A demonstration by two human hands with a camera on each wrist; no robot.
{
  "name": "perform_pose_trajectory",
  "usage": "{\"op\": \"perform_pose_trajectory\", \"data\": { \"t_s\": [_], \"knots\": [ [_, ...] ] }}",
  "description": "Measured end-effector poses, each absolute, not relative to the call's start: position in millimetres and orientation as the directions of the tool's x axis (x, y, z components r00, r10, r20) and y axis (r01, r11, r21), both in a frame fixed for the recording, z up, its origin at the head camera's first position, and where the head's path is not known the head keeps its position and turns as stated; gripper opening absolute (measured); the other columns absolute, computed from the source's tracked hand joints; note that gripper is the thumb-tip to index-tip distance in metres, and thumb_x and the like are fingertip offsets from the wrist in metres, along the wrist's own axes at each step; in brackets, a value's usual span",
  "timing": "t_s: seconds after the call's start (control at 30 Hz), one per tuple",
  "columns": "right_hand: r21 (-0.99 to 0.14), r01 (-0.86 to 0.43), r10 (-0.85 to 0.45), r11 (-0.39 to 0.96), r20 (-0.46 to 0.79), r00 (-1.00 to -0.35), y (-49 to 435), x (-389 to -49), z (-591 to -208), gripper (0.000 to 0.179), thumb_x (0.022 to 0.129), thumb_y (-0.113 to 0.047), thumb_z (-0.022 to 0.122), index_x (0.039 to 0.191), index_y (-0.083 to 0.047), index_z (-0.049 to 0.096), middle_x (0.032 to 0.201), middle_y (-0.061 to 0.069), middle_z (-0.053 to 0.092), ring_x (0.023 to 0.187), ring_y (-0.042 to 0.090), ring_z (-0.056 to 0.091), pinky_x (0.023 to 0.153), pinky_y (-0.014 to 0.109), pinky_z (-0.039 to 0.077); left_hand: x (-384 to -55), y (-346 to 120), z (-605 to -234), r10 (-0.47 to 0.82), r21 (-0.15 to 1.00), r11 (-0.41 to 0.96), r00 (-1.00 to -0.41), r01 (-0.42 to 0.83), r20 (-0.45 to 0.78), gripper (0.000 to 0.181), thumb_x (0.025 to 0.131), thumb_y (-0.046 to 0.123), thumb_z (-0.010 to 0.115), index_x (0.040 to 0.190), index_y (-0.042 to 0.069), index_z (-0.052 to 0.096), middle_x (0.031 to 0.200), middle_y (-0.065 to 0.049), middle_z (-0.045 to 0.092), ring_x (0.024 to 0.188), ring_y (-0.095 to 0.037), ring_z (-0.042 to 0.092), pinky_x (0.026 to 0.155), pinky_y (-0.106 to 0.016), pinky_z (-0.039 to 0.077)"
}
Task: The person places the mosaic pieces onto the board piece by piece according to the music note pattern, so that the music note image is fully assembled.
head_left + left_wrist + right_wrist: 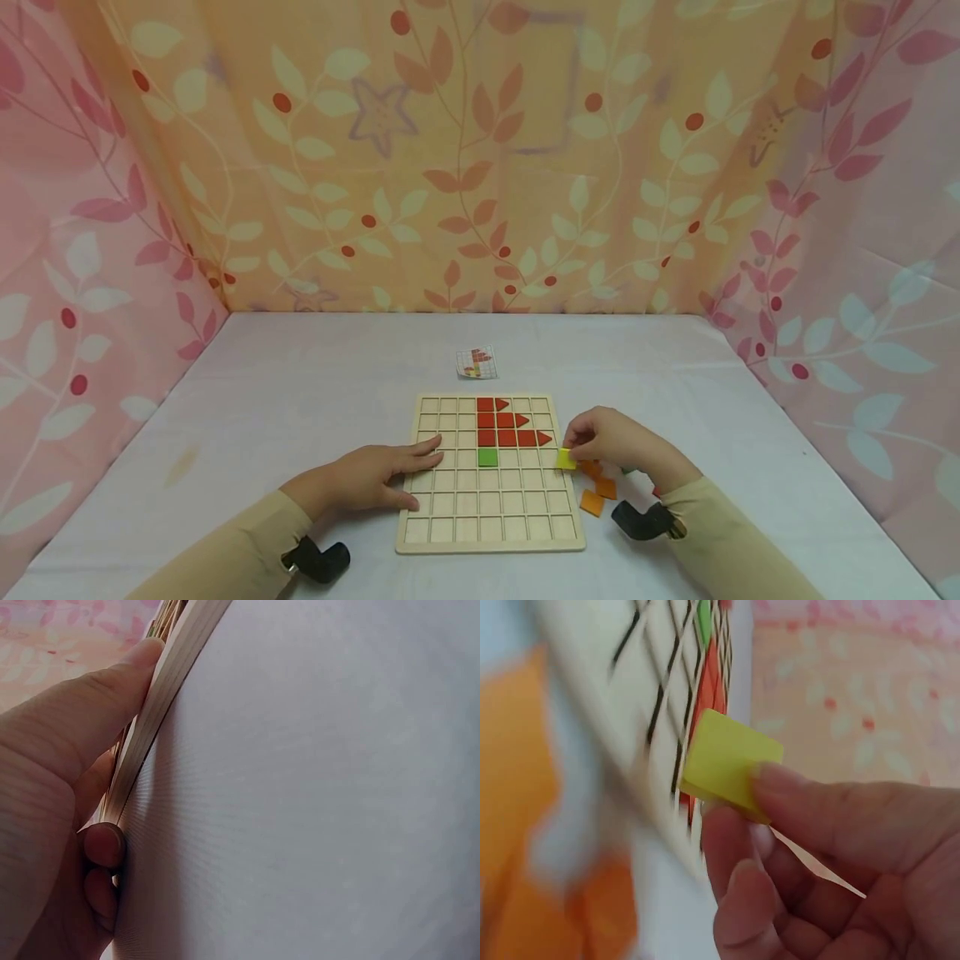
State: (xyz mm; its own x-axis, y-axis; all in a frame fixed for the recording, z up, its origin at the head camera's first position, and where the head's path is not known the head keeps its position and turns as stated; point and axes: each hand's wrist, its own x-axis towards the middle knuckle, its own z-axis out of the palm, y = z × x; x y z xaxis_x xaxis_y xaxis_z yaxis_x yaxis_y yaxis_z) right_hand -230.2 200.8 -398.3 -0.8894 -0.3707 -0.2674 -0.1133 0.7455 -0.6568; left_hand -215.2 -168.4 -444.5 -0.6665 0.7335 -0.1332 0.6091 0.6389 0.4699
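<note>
A wooden grid board [450, 504] lies on the table. Red squares and triangles [506, 437] fill parts of its three far rows, and one green square [487, 457] sits just below them. My right hand [618, 442] pinches a yellow square tile [727, 761] between thumb and fingers, over the board's right edge. At the board's left edge, my left hand [367, 477] rests with its fingers stretched onto the grid. In the left wrist view its thumb [90, 705] touches the board's side, while other fingertips lie low beside it.
Orange tiles [592, 502] lie right of the board, partly under my right hand, with a bit of red and green near the wrist. Beyond the board is a small printed card [477, 363] with a coloured grid picture. Patterned curtains [465, 167] enclose the white table.
</note>
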Motion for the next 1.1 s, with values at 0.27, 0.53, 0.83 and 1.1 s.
{"op": "perform_pose_trajectory", "data": {
  "t_s": [0.27, 0.53, 0.83, 1.1],
  "knots": [
    [-0.685, -0.318, -0.563, 0.655, -0.162, -0.81, 151.5, -233.8, -404.8, 0.009, 0.081, -0.01, 0.069, 0.073, -0.016, 0.068, 0.069, -0.006, 0.06, 0.067, 0.012, 0.051, 0.063, 0.029, 0.042, -216.2, -168.6, -445.2, 0.732, 0.474, 0.641, -0.666, 0.604, -0.141, 0.072, 0.079, 0.059, 0.055, 0.141, 0.032, 0.031, 0.151, 0.013, 0.017, 0.134, -0.013, 0.028, 0.103, -0.042, 0.031],
    [-0.66, -0.364, -0.562, 0.657, -0.108, -0.82, 118.4, -236.1, -412.2, 0.014, 0.078, -0.01, 0.071, 0.069, -0.017, 0.063, 0.065, -0.008, 0.056, 0.063, 0.01, 0.049, 0.058, 0.026, 0.042, -217.1, -169.2, -447.6, 0.73, 0.482, 0.641, -0.669, 0.597, -0.141, 0.072, 0.078, 0.06, 0.055, 0.141, 0.034, 0.031, 0.15, 0.014, 0.017, 0.133, -0.013, 0.029, 0.103, -0.043, 0.031],
    [-0.675, -0.336, -0.556, 0.657, -0.132, -0.821, 105.2, -233.5, -417.3, 0.015, 0.075, -0.008, 0.074, 0.065, -0.014, 0.064, 0.062, -0.007, 0.056, 0.061, 0.008, 0.049, 0.056, 0.024, 0.041, -217.0, -169.6, -447.3, 0.736, 0.474, 0.637, -0.662, 0.608, -0.14, 0.072, 0.079, 0.06, 0.054, 0.141, 0.033, 0.031, 0.15, 0.014, 0.017, 0.133, -0.013, 0.029, 0.102, -0.043, 0.032],
    [-0.642, -0.31, -0.519, 0.701, -0.161, -0.84, 101.8, -229.5, -417.0, 0.016, 0.072, -0.008, 0.075, 0.063, -0.017, 0.067, 0.061, -0.009, 0.058, 0.059, 0.008, 0.047, 0.054, 0.024, 0.041, -216.6, -169.6, -447.2, 0.737, 0.474, 0.634, -0.663, 0.611, -0.131, 0.071, 0.079, 0.059, 0.055, 0.141, 0.033, 0.031, 0.151, 0.013, 0.017, 0.133, -0.013, 0.029, 0.102, -0.043, 0.032]
  ]
}}
